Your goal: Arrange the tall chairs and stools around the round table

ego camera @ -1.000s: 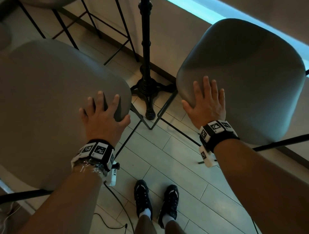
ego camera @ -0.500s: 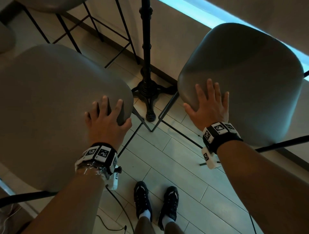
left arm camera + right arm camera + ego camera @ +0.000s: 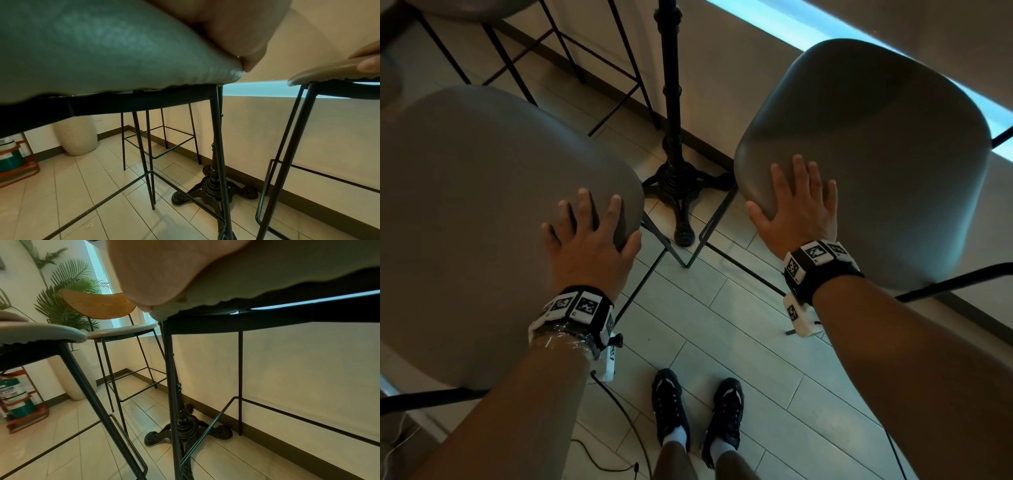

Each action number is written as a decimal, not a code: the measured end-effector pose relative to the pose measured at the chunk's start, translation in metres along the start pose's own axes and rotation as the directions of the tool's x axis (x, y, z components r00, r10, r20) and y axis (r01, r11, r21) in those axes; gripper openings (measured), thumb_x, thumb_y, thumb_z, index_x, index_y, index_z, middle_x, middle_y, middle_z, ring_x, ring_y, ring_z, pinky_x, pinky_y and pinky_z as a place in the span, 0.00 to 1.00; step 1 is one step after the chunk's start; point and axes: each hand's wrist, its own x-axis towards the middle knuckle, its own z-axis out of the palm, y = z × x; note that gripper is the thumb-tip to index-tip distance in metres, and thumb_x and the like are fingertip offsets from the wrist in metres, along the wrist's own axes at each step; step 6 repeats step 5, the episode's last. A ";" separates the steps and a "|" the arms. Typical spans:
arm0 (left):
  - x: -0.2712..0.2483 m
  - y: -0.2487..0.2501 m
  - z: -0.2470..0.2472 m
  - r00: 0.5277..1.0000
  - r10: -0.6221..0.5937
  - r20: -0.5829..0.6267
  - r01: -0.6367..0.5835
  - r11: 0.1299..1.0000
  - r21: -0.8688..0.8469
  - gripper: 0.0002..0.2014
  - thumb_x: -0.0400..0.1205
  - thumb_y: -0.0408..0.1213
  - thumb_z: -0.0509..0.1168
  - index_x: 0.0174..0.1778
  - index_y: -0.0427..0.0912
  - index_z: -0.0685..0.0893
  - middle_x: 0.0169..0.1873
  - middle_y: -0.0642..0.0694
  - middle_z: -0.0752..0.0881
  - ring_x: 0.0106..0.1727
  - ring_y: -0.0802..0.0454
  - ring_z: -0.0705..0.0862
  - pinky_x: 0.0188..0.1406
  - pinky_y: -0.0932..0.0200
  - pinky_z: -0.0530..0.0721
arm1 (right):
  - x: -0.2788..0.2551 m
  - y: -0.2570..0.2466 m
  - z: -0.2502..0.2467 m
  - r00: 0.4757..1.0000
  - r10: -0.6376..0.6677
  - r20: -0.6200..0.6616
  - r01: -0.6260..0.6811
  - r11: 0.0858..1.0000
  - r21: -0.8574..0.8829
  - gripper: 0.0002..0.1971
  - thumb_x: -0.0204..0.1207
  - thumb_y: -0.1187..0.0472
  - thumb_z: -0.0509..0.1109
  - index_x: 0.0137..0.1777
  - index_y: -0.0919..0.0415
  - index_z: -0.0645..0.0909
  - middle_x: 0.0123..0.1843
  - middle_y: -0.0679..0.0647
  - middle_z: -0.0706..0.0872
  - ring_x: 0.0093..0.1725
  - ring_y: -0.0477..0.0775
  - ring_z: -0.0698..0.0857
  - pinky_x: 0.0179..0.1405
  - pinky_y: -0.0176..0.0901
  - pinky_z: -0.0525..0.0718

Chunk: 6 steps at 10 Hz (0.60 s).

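Two grey stools flank the black pedestal (image 3: 671, 113) of the round table, whose top is out of frame; the left stool (image 3: 482, 222) lies under the left hand (image 3: 589, 246), the right stool (image 3: 876, 154) under the right hand (image 3: 799, 209). Each hand lies flat on its seat near the inner front corner, fingers spread and straight, thumb hooked over the edge; neither is curled into a grip, so each reads as open and pressing, well placed to slide its stool along the tiled floor (image 3: 705, 325).

As to progress, I judge the work well on: both stools stand close on either side of the pedestal foot, with a gap between them where the person's shoes (image 3: 698, 414) show; the right wrist view shows a tall chair (image 3: 115, 321) with a wooden back beyond the left stool, near the wall and also close to the pedestal. What seems left is a final nudge to square the two seats toward the pedestal and even the gap; whether more seats wait elsewhere cannot be told.

Of containers, a pale floor vase (image 3: 76, 369) holds a palm-like plant (image 3: 68, 293); beside it a green cylinder (image 3: 18, 400) sits in an orange stand; its contents cannot be seen.
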 end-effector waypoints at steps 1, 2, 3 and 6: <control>0.000 0.003 -0.001 1.000 -0.002 0.011 0.001 0.999 0.035 0.35 0.82 0.64 0.51 0.85 0.58 0.53 0.85 0.40 0.51 0.84 0.31 0.49 0.79 0.25 0.52 | 0.000 -0.001 0.001 1.000 -0.015 -0.010 0.015 1.000 -0.010 0.39 0.77 0.31 0.54 0.84 0.51 0.56 0.87 0.63 0.54 0.85 0.69 0.54 0.80 0.74 0.53; -0.001 0.007 -0.002 0.999 -0.010 0.046 0.007 0.998 0.065 0.38 0.80 0.63 0.55 0.85 0.58 0.50 0.85 0.38 0.49 0.84 0.29 0.48 0.79 0.24 0.51 | -0.001 -0.001 0.001 1.000 -0.030 0.001 0.030 0.999 -0.022 0.39 0.78 0.32 0.56 0.84 0.53 0.57 0.86 0.65 0.55 0.84 0.70 0.55 0.79 0.74 0.53; -0.003 0.013 -0.005 0.994 -0.022 0.106 0.012 0.996 0.090 0.44 0.77 0.59 0.63 0.86 0.55 0.47 0.85 0.36 0.46 0.83 0.28 0.47 0.79 0.26 0.50 | -0.006 -0.001 -0.003 0.998 -0.054 0.044 0.055 0.998 -0.013 0.39 0.78 0.36 0.60 0.84 0.54 0.56 0.86 0.65 0.54 0.84 0.70 0.53 0.80 0.73 0.52; -0.087 0.045 -0.006 0.859 0.208 0.467 -0.212 0.976 -0.045 0.37 0.82 0.57 0.60 0.87 0.55 0.56 0.87 0.40 0.48 0.86 0.37 0.51 0.83 0.44 0.47 | -0.109 0.019 -0.016 0.959 -0.176 0.223 0.125 0.966 0.224 0.30 0.79 0.45 0.64 0.79 0.56 0.71 0.87 0.59 0.54 0.85 0.60 0.54 0.83 0.64 0.56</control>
